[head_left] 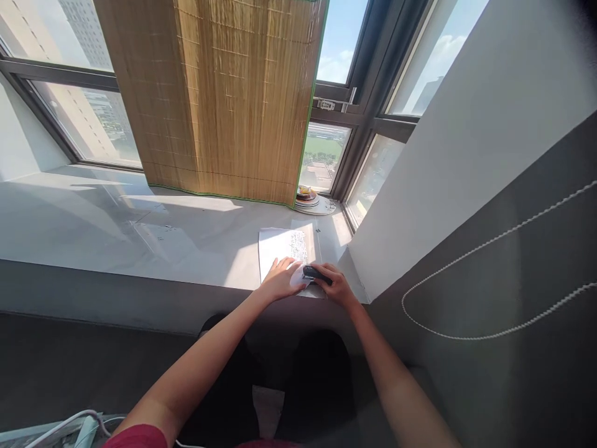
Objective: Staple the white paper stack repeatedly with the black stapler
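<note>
A stack of white paper sheets point(275, 244) with handwriting on its right part lies on the window sill, close to the front edge. My left hand point(281, 280) grips the near part of the sheets, fingers on top and thumb toward the stapler; the paper bulges between them. In my right hand point(336, 285) is a black stapler point(317, 274), its front end pointing left over the near edge of the paper. My right fingers wrap its rear, hiding part of it. Whether its jaws are pressed together is too small to tell.
The sill point(200, 239) carries bright sun patches. A bamboo blind point(224, 99) hangs over the window, and by its lower right corner is a stack of plates point(310, 200). A beaded cord point(466, 338) loops at the right wall. My knees are below the sill.
</note>
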